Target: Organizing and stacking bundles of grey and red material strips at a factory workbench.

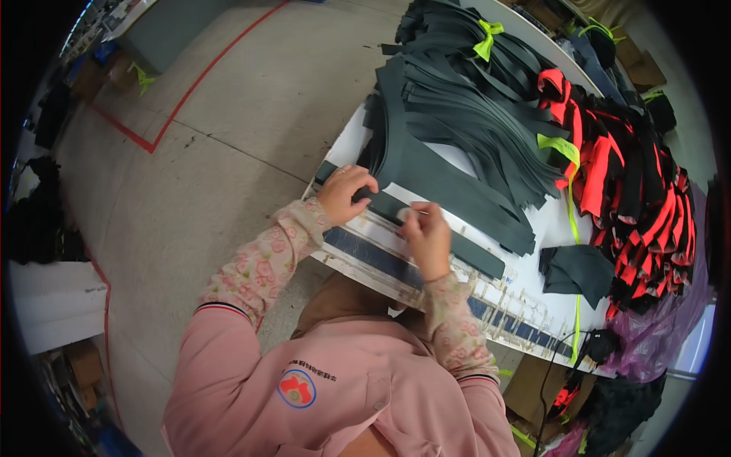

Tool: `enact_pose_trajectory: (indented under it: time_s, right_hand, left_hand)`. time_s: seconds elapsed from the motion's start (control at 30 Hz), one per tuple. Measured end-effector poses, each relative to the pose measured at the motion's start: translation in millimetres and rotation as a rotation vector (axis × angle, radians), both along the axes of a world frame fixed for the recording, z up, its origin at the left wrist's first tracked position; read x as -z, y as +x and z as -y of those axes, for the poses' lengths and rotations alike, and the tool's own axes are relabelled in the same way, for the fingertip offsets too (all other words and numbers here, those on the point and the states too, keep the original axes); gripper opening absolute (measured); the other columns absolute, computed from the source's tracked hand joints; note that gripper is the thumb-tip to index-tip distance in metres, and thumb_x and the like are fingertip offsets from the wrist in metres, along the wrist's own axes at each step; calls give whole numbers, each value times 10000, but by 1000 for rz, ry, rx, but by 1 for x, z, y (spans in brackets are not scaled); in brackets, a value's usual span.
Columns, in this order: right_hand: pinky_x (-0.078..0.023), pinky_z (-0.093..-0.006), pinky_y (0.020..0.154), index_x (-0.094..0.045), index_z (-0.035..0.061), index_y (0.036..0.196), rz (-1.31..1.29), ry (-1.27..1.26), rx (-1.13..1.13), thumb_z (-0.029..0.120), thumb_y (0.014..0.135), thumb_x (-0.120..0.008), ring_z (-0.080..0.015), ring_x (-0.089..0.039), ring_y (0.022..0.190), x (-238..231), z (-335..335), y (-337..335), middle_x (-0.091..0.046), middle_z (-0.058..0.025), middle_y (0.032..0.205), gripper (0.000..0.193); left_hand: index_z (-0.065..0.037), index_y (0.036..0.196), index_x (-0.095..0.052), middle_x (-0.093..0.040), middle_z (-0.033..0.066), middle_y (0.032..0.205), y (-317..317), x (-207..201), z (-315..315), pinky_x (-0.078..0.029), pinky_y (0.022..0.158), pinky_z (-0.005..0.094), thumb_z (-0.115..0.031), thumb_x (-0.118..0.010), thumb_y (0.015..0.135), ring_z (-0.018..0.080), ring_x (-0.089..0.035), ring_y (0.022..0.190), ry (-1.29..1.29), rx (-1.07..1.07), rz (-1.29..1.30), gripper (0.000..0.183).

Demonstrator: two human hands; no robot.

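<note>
A long dark green fabric strip lies along the near edge of the white table. My left hand rests on its left end, fingers bent and thumb apart with a gap between them. Over the middle of that strip, my right hand pinches a small whitish piece, blurred, like tailor's chalk. Just beyond my hands spreads a large pile of dark green fabric strips, fanned out and overlapping.
Red-and-black fabric pieces are heaped at the right. A folded dark green piece lies nearer me. Yellow-green ties mark the bundles. A purple plastic bag hangs at the right corner, beside a black cable. Concrete floor carries red lines.
</note>
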State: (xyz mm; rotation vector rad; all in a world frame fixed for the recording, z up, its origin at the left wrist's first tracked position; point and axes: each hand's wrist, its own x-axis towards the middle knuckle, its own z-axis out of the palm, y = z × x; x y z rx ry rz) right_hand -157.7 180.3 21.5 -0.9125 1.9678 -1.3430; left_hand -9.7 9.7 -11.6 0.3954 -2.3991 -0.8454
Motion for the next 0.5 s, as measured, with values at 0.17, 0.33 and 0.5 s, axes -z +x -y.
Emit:
enact_pose_trajectory:
  time_s: [0.17, 0.33, 0.5]
  right_hand:
    - [-468, -233, 563, -554, 20, 1058, -4, 109, 151, 87, 955, -607, -101, -631, 633, -13, -79, -67, -653, -50, 735, 133]
    - [-461, -271, 544, -573, 14, 1039, -169, 104, 131, 86, 928, -627, -136, -622, 592, 6, -117, -77, -653, -75, 711, 143]
    - [-487, -388, 684, -606, 21, 999, -351, 146, 124, 81, 869, -652, -284, -615, 663, 8, -117, -69, -644, -114, 688, 151]
  left_hand:
    - [-117, 959, -592, -615, 73, 962, 4, -2, 3, -429, 882, 409, -35, -707, 737, 325, -570, 970, 44, -11, 22, 263]
    - [-94, 981, -605, -622, 71, 985, 2, -12, 3, -447, 858, 391, -91, -796, 704, 308, -561, 965, 61, 46, 40, 336]
    - [-80, 997, -609, -621, 63, 995, 2, -15, 1, -468, 839, 364, -109, -820, 688, 289, -556, 967, 96, 53, 96, 376]
